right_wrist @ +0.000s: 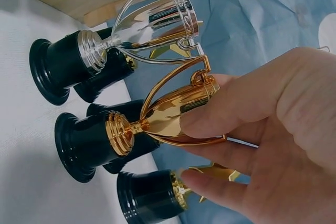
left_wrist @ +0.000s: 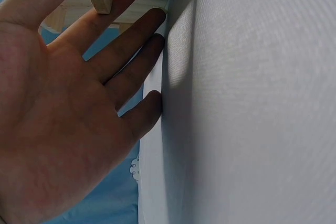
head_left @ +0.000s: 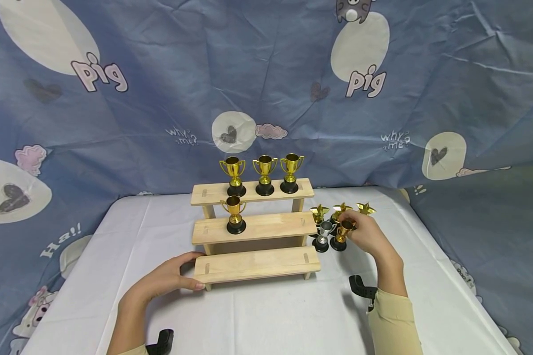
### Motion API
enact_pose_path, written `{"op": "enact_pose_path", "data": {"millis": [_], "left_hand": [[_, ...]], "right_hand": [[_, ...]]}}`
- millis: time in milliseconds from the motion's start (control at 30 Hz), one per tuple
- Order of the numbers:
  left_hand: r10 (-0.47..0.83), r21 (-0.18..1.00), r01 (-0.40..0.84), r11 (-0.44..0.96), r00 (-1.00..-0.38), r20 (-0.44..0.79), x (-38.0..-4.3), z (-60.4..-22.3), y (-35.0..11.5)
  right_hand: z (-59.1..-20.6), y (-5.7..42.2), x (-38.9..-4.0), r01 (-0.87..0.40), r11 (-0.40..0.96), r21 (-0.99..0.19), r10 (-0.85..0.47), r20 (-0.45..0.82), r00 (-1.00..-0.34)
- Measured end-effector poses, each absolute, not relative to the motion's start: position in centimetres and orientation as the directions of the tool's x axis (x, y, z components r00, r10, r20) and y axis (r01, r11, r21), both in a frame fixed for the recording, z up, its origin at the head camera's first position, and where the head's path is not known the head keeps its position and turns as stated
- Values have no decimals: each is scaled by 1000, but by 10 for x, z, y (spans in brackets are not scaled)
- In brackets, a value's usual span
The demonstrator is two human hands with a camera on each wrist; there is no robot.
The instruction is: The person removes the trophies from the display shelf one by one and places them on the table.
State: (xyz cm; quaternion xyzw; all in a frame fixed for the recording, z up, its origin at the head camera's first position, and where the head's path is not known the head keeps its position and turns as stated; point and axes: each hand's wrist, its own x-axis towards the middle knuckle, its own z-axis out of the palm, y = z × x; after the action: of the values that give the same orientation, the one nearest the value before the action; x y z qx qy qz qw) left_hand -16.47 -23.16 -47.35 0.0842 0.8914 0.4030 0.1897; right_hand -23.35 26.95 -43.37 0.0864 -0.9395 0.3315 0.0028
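Observation:
My right hand (head_left: 367, 235) pinches the bowl of a bronze-coloured trophy cup (right_wrist: 168, 116) between thumb and fingers. That cup stands on its black base, right of the wooden stand. Close beside it is a silver trophy cup (head_left: 324, 232), and several gold star trophies (head_left: 365, 209) stand behind. My left hand (head_left: 164, 278) touches the left end of the three-step wooden stand (head_left: 257, 264), its thumb and index finger on either side of the lowest board and its fingers fairly straight. Three gold trophy cups (head_left: 264, 173) line the top step. Another bronze-coloured cup (head_left: 235, 214) sits on the middle step's left part.
A white cloth (head_left: 266, 320) covers the table under everything. Behind and at the sides hangs a blue printed curtain (head_left: 293, 98). Black wrist mounts (head_left: 361, 288) show below both hands.

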Motion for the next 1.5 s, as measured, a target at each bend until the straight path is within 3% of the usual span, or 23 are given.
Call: {"op": "enact_pose_path", "data": {"millis": [467, 900, 1500], "left_hand": [[315, 746, 33, 665, -918, -241, -165, -475, -233], [315, 752, 28, 659, -918, -242, -164, -478, -233], [327, 748, 44, 663, -915, -236, -165, -475, -234]], "right_hand": [[-428, 271, -230, -205, 761, -616, -192, 89, -977], [-421, 275, -225, -169, 774, -610, -154, 78, -985], [-410, 256, -222, -268, 723, -637, -157, 226, -961]]}}
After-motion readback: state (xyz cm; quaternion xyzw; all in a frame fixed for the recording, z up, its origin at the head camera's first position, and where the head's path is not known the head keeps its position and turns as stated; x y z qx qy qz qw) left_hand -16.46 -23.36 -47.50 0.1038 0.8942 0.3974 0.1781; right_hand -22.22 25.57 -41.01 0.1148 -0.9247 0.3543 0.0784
